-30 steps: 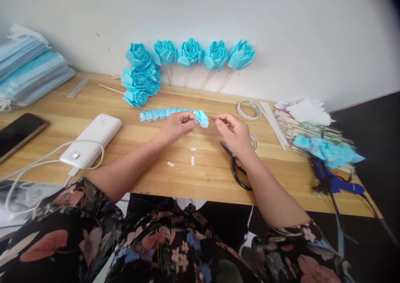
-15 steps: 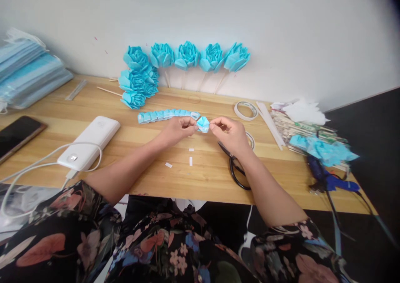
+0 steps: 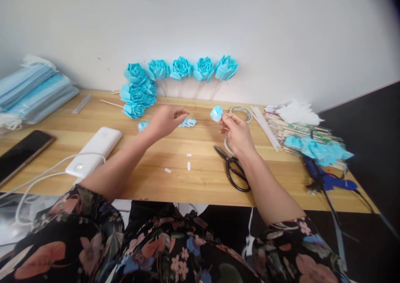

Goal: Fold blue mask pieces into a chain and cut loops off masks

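Phone (image 3: pixel 26 156) sits at 9 o'clock, taking the white strips (image 3: pixel 188 166) mid-desk as the clock's centre. Power bank (image 3: pixel 103 143) is closer in, also 9, and its cable (image 3: pixel 87 153) loops right by the left arm (image 3: pixel 125 162), so a sweep could snag it. Left hand (image 3: pixel 165 120) is at 11, fingers curled in narrow, hiding the middle of the blue folded row (image 3: pixel 188 123); can't tell if it's gripping anything. Dragging it sideways might shove the row crooked. Single folded blue piece (image 3: pixel 216 113) is at 1 o'clock, and squeezing too hard could flatten it. Scissors (image 3: pixel 230 161) lie at 3, easily knocked if the arm above dips. Right hand (image 3: pixel 239 133), at 2, pinches that piece by its edge; a loose pinch could drop it.
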### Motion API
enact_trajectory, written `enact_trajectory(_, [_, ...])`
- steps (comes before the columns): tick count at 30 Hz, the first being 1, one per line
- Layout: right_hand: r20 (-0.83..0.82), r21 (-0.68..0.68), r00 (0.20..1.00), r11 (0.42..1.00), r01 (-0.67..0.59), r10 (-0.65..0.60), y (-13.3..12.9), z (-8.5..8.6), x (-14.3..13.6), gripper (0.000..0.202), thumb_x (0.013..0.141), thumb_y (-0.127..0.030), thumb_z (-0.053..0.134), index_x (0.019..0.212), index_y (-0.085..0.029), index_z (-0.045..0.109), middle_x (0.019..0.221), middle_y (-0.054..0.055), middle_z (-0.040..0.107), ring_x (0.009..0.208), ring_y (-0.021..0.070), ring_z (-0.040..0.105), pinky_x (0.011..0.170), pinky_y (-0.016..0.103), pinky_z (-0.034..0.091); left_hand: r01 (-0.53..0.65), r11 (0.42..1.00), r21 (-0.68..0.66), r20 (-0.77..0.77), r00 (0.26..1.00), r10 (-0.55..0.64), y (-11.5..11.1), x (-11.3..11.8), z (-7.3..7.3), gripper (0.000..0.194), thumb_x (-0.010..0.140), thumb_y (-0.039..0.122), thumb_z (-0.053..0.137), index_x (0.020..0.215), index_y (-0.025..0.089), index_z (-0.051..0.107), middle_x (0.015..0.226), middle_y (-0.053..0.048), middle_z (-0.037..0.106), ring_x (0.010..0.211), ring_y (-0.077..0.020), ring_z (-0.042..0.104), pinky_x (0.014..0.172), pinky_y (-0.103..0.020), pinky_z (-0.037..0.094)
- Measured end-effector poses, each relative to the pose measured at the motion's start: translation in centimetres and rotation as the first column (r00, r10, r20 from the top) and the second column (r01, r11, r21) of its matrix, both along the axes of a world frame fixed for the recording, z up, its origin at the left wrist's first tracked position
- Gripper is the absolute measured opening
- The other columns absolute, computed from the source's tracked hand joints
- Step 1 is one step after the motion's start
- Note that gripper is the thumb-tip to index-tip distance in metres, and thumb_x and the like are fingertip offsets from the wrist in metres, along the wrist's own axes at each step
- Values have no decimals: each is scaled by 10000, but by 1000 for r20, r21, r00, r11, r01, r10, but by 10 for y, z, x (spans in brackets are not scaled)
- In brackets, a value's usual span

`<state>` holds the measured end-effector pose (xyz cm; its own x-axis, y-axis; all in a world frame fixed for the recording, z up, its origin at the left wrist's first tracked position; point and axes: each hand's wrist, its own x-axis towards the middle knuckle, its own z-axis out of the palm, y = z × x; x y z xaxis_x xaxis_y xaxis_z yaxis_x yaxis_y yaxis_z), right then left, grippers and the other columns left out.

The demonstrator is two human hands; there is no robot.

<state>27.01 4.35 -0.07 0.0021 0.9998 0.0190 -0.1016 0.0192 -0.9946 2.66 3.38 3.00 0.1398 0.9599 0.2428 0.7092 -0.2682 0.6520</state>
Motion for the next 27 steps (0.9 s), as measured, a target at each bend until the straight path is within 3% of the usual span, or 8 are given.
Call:
enact_trajectory(3, [-42, -21, 999, 1000, -12, 11, 0, 0, 0, 331, 642, -482, 775, 724, -221, 589, 685, -43, 533, 605, 87, 492, 531, 203, 466, -4, 999, 38, -254, 967, 14, 27, 5, 1, 252, 827, 262, 571, 901, 162, 791, 962, -98, 769, 872, -238, 669, 728, -292, 435])
enact_trajectory(5, [-62, -34, 998, 999, -19, 17, 0, -1, 0, 350, 627, -490, 792, 719, -218, 592, 682, -44, 538, 605, 84, 492, 531, 200, 466, -30, 999, -25, -356, 934, 19, 46, 8, -5, 239, 807, 251, 580, 882, 169, 791, 949, -96, 772, 853, -237, 667, 695, -281, 421])
enact_trajectory(11, [-107, -77, 994, 997, -29, 21, 1, -3, -1, 394, 579, -508, 838, 697, -202, 619, 662, -42, 555, 601, 78, 492, 521, 191, 454, 22, 966, -258, -405, 905, -129, 78, 10, -21, 227, 750, 346, 658, 843, 181, 784, 881, -68, 772, 771, -203, 643, 597, -248, 350])
enact_trajectory(16, [-101, -86, 994, 995, -49, 40, 1, -4, -1, 407, 585, -525, 838, 672, -202, 608, 666, -43, 558, 589, 74, 490, 529, 201, 464, 49, 947, -318, -356, 919, -167, 78, 13, -21, 162, 696, 266, 679, 793, 172, 767, 819, -67, 751, 699, -195, 612, 607, -263, 348])
enact_trajectory(19, [-82, -85, 995, 994, -61, 54, 1, -5, -2, 408, 607, -536, 823, 685, -201, 604, 670, -46, 558, 575, 71, 491, 540, 211, 472, 64, 950, -305, -347, 922, -174, 74, 17, -21, 85, 694, 233, 662, 653, 171, 702, 656, -37, 677, 588, -163, 530, 587, -273, 311])
enact_trajectory(21, [-67, -81, 996, 995, -64, 58, 1, -5, -2, 407, 623, -543, 812, 702, -201, 606, 672, -46, 559, 575, 72, 493, 544, 213, 474, 65, 957, -283, -342, 925, -164, 71, 19, -20, 137, 701, 218, 639, 573, 171, 634, 568, -22, 607, 541, -147, 473, 577, -280, 286])
enact_trajectory(27, [-64, -96, 996, 993, -68, 62, 0, -7, -2, 394, 610, -527, 815, 683, -201, 605, 669, -45, 554, 589, 77, 489, 544, 208, 468, 37, 988, -149, -240, 968, -72, 52, 8, -15, 61, 686, 194, 584, 697, 178, 642, 784, -47, 715, 697, -179, 594, 621, -264, 366])
